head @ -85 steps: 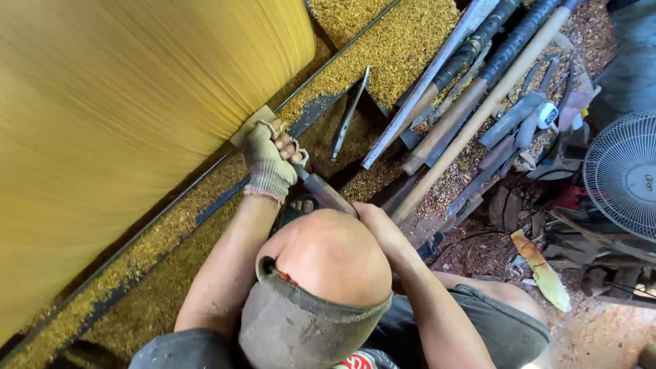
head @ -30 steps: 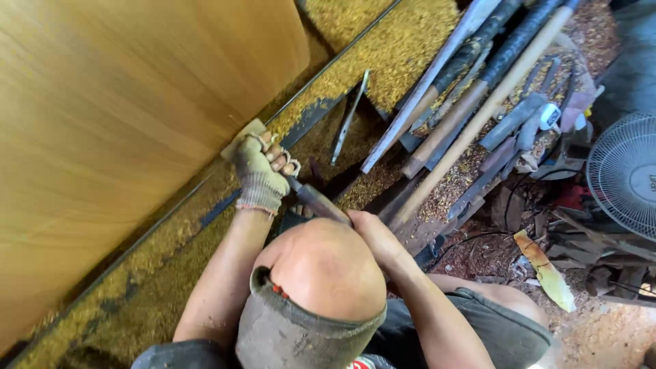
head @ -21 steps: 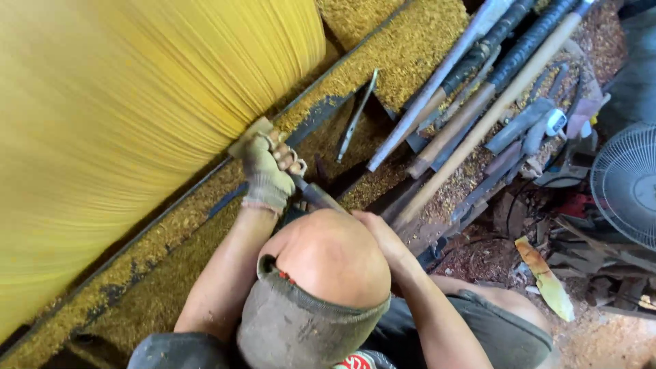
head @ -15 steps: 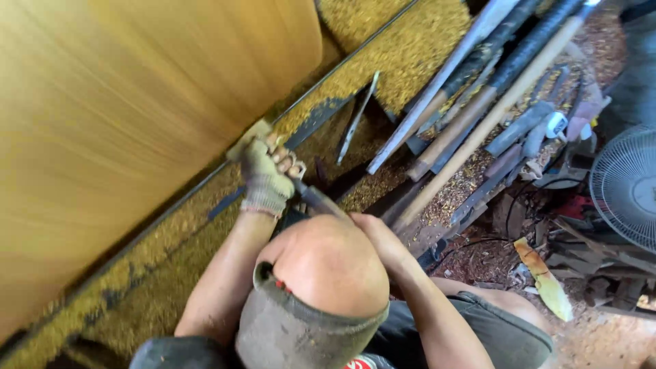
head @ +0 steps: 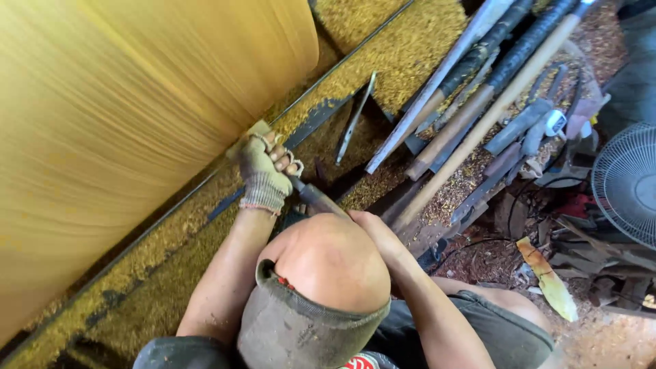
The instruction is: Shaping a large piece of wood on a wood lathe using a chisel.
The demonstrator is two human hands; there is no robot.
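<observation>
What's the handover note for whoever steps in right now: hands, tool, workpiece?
Left hand: in a worn fingerless glove, gripped round the front of the turning tool, pressed on the tool rest at the workpiece.
Right hand: bare, on the rear of the tool, mostly hidden behind the raised knee.
Large yellow wooden workpiece: surface streaked with blur, so it looks to be spinning.
Shavings cover the bed. Spare long-handled tools lie at the right, a fan beyond them.
Done: surface looks smooth and round. Left: cannot tell how much more cutting is needed.
</observation>
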